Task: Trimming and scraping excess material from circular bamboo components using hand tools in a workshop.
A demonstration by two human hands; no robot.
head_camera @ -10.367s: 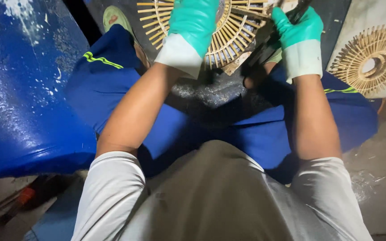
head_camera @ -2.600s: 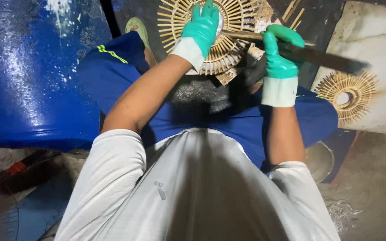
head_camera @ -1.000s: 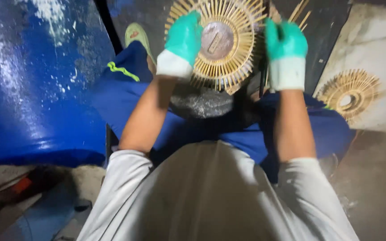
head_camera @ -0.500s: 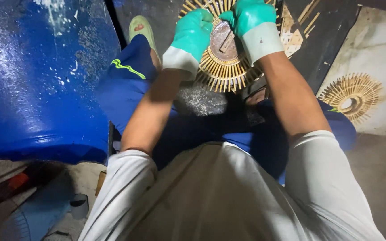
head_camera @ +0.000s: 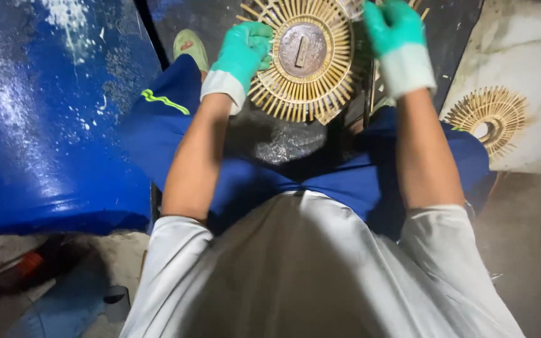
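A round woven disc [head_camera: 302,62] of pale cane spokes with a brown wooden hub is held up in front of my knees. My left hand [head_camera: 244,50], in a green glove, grips its left rim. My right hand [head_camera: 391,28], also gloved in green, holds the right rim near the top. A thin dark rod [head_camera: 367,103] hangs below the disc by my right forearm. I sit in blue shorts and a white shirt.
A large blue drum [head_camera: 45,112] stands close on the left. On the right a second spoked ring [head_camera: 486,119] lies on a pale board [head_camera: 533,75]. A sandalled foot [head_camera: 189,47] shows beyond my left knee. Dark wet floor lies ahead.
Earlier my right hand held a long dark blade against the disc. Now both hands grip the disc's rim, and my right hand has shifted from over the hub to the right edge.
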